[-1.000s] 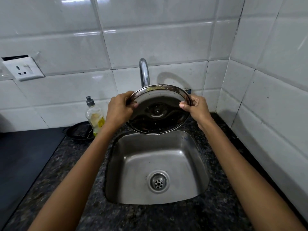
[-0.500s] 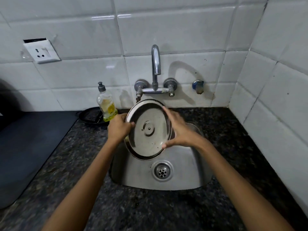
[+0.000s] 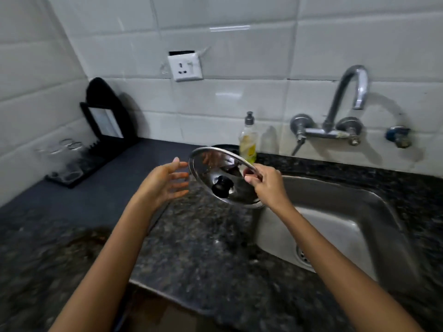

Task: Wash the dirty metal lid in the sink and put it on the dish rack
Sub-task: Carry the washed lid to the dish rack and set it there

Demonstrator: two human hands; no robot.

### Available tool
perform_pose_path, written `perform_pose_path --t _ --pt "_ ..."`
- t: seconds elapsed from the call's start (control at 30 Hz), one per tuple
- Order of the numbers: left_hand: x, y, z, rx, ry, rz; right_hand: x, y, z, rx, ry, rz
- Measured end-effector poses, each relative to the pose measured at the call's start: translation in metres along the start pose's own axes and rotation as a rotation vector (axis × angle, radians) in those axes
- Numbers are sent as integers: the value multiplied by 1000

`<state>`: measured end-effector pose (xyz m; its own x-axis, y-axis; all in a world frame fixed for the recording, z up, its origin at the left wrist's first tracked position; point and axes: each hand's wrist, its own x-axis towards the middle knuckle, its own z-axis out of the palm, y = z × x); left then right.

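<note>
1. Head view: the right hand (image 3: 268,185) pinches the rim of the metal lid (image 3: 223,178) between thumb and fingers, holding it in the air, tilted, with its black knob (image 3: 222,186) facing the camera.
2. The lid hangs over the speckled granite counter (image 3: 203,248) at the left edge of the steel sink (image 3: 335,226), touching neither.
3. The left hand (image 3: 165,183) is spread wide, palm toward the lid, its fingertips (image 3: 176,160) just beside the lid's left rim and holding nothing; contact with the rim cannot be told.
4. The dish rack (image 3: 93,154) is black and stands at the far left of the counter in the tiled corner, well apart from the lid. Clear glasses (image 3: 69,146) sit in it, blurred, and a dark upright piece rises at its back.
5. A dish soap bottle (image 3: 248,140) with yellow liquid stands against the wall right behind the lid, with a dark round object partly hidden beside it.
6. The wall-mounted faucet (image 3: 345,101) curves over the sink, with no water visible at its spout.
7. A white wall socket (image 3: 185,67) sits on the tiles above the counter.
</note>
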<state>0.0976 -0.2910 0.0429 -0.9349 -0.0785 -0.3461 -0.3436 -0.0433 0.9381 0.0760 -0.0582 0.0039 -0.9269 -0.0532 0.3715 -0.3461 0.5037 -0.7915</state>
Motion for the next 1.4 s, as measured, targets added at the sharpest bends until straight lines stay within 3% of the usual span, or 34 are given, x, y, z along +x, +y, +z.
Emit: perform_pose_path --t 0.1,0.23,0.47,0.9,1.13,1.4 --pt "-15 -11 -68 230 136 72 14 -34 54 112 -11 39" --pt "-28 -24 -141 355 265 172 37 -74 123 274 -25 108" --pt "7 -16 -245 564 396 275 105 -132 212 295 -77 87" --pt "191 -3 -347 813 431 124 318 -163 434 257 -129 50" --pt "263 -13 -378 861 407 107 367 -155 541 221 -210 37" --pt "299 -28 -394 824 406 158 398 -130 585 150 -191 66"
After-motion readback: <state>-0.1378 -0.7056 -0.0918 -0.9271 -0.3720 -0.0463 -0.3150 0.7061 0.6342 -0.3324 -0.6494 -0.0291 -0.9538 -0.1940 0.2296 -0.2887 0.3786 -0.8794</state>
